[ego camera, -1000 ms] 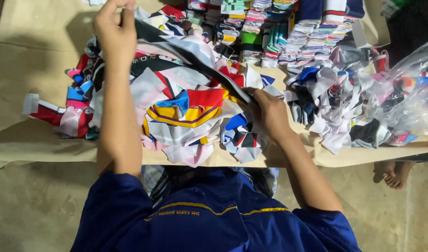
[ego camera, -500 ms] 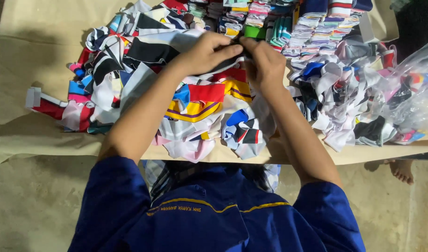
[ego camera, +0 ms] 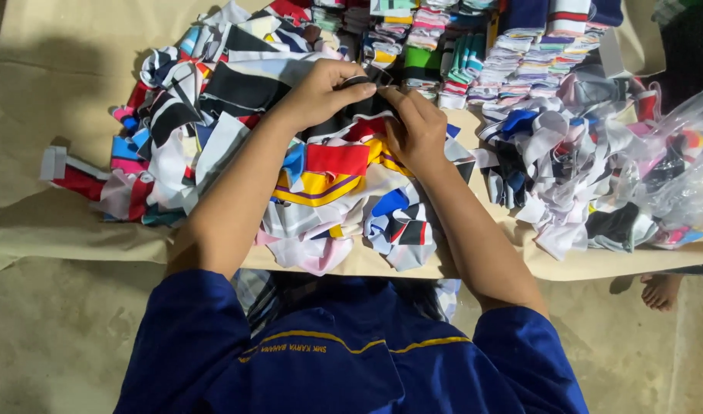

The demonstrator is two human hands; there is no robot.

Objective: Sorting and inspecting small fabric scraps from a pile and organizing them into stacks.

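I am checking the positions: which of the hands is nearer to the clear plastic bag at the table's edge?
Right. The right hand grips a black strip at the centre of the table, on the side of the clear plastic bag. The left hand holds the same strip, farther from the bag.

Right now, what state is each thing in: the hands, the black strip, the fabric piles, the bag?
left hand: closed on the black strip
right hand: pinching the same strip
black fabric strip: held between both hands, bunched
loose fabric pile: jumbled, unsorted
folded stacks: sorted in rows
plastic bag: holding cloth pieces; opening not visible
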